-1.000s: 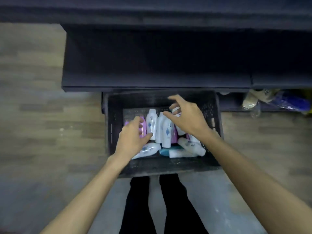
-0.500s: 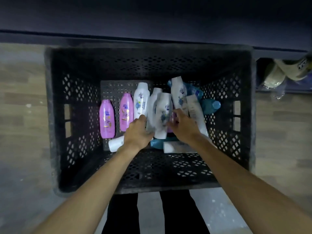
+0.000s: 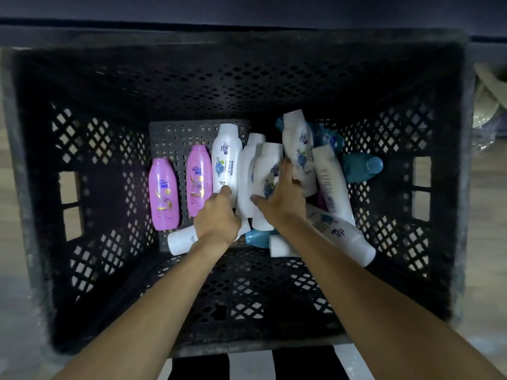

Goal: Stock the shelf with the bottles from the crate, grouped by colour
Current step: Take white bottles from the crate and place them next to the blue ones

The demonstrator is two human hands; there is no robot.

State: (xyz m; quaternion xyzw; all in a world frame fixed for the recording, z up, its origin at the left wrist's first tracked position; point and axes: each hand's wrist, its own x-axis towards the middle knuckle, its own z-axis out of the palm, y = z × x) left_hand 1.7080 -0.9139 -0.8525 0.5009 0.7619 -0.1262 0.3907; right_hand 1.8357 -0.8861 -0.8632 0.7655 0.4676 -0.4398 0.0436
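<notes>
A black lattice crate (image 3: 104, 165) fills the view. On its floor lie two pink bottles (image 3: 164, 193) (image 3: 199, 179) at the left, several white bottles in the middle and right, and teal bottles (image 3: 360, 167) at the right and underneath. My left hand (image 3: 218, 218) is closed on the lower end of the white bottle labelled REFRESHING (image 3: 227, 157). My right hand (image 3: 279, 198) wraps a neighbouring white bottle (image 3: 267, 165), thumb on one side, fingers on the other. Another white bottle (image 3: 340, 234) lies under my right forearm.
A dark shelf front (image 3: 247, 12) runs along the top, behind the crate. Pale bagged items (image 3: 488, 105) sit to the right of the crate. Wood-look floor shows on both sides, and my dark trouser legs (image 3: 197, 366) are below the crate's near wall.
The view has closed in on the crate. Both hands went down among the white bottles, and the right hand now grips one instead of hovering.
</notes>
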